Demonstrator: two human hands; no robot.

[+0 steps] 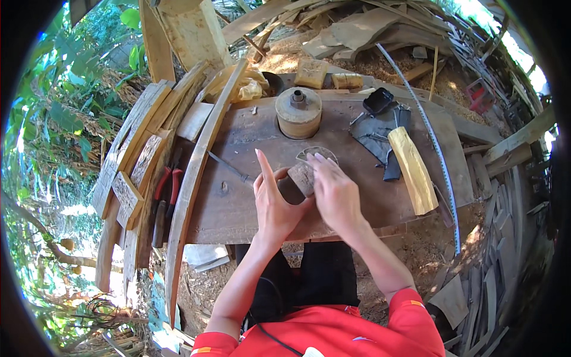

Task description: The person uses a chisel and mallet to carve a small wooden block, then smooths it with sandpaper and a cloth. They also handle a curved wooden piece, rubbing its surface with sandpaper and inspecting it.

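Low over the near part of the workbench, my left hand point(275, 205) has its thumb and lower fingers curled round a short brown speckled cylinder point(301, 178), its index finger pointing up. My right hand point(336, 193) is on the other side, fingers together and pressing on a round, grey-rimmed disc point(307, 153) at the cylinder's far end. Whether disc and cylinder are one piece, I cannot tell. Beyond them stands a round tan wooden pot-like piece point(297, 119) with a dark tube at its top. A thin metal tool point(229, 166) lies left of my hands.
Right on the bench are a pale wood block point(411, 169), black cloth point(375, 134) and a long blue-white measuring strip point(425, 113). A curved slat point(199, 160) runs along the left, with red-handled pliers point(175, 187) beside it. Planks point(140, 131) lean further left; scrap wood point(363, 27) lies behind.
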